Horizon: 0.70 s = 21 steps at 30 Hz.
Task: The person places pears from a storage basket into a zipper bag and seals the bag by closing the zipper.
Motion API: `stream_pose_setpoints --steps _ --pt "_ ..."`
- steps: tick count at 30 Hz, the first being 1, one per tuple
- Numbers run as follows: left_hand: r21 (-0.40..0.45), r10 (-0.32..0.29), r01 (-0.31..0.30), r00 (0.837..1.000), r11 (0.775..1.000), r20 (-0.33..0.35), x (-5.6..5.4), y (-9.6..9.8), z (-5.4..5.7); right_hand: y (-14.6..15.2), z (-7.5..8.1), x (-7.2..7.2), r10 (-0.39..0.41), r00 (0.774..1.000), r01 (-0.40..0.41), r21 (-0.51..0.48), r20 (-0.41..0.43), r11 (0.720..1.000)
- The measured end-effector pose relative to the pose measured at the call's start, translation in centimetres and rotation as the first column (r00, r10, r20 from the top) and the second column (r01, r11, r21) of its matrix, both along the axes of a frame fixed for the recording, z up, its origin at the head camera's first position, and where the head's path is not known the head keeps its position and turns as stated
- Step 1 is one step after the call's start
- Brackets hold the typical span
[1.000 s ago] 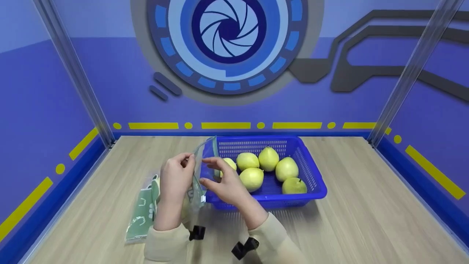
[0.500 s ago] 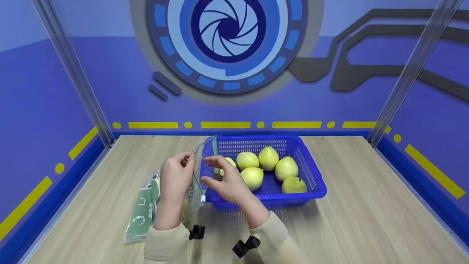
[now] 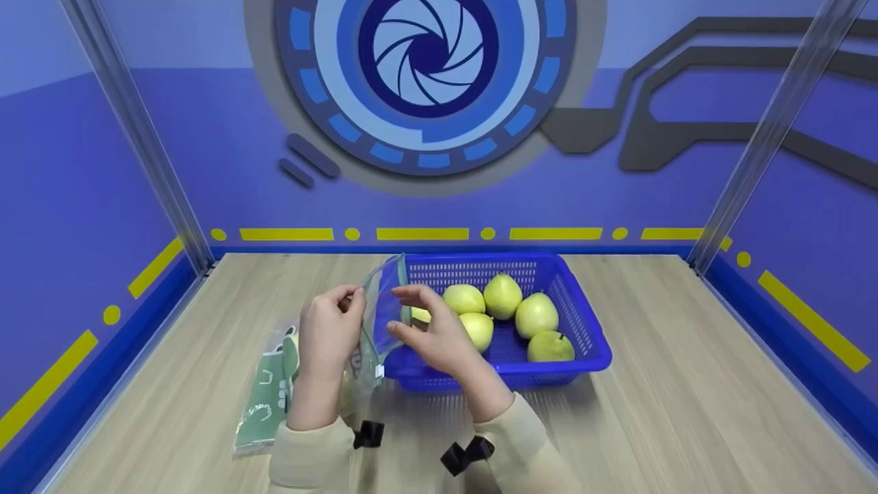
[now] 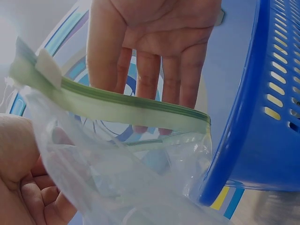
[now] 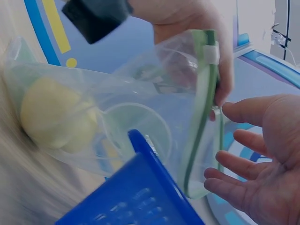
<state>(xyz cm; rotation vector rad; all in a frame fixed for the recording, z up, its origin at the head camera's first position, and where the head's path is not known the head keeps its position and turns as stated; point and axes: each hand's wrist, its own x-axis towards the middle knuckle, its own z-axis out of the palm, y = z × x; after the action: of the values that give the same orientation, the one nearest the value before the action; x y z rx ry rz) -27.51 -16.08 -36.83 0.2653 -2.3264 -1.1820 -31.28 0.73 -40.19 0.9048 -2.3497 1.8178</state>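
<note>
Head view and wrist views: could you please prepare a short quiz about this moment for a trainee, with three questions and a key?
1. True or false: the right wrist view shows a fruit inside the clear bag.
2. Complete: the clear bag is held by the person's ____ grip.
3. In the head view, where is the green packet relative to the blue basket? a) right of it b) left of it c) inside it

Key: 1. True. 2. The left grip. 3. b
</note>
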Motion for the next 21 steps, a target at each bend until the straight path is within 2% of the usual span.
stream_pose_setpoints --steps 7,13,21 --pt "-0.013 -0.004 0.003 1.0 1.0 -0.024 0.0 0.0 -0.1 1.5 0.6 -0.8 -0.037 0.999 0.037 -0.015 -0.003 0.999" --pt "-0.012 -0.01 0.01 1.0 1.0 -0.03 0.0 -0.1 0.0 3.3 1.1 -1.6 -0.1 0.995 0.099 0.079 0.011 0.992" --pt "-0.021 -0.011 0.01 0.999 1.0 -0.044 -0.2 -0.1 -0.3 6.4 1.8 -2.3 -0.185 0.981 0.173 0.184 0.05 0.967"
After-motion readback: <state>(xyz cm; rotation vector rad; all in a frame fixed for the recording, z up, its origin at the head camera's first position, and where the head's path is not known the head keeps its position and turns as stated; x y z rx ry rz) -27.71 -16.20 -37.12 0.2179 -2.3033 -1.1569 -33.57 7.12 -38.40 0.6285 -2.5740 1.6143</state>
